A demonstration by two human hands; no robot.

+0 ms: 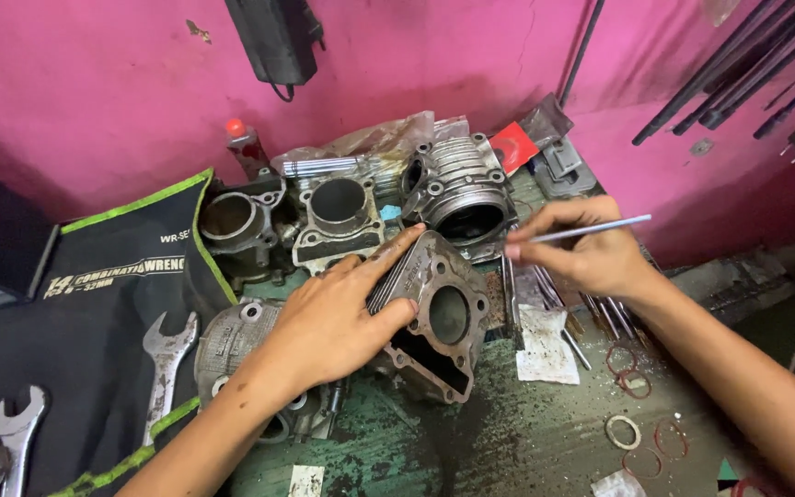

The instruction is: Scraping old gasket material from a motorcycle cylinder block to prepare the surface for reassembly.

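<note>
My left hand (333,317) grips a finned grey metal engine cylinder block (439,317), tilted on the green workbench with its round bore facing up. My right hand (586,248) is to the right of the block and pinches a thin silver metal rod (591,228) that sticks out to the right. Several more thin rods (545,285) lie on the bench just under that hand.
Three more cylinder blocks (338,216) stand at the back against the pink wall, another (227,340) lies under my left forearm. A black wrench roll (94,313) with spanners (166,364) covers the left. Rubber rings (626,431) and paper scraps (545,345) lie at right.
</note>
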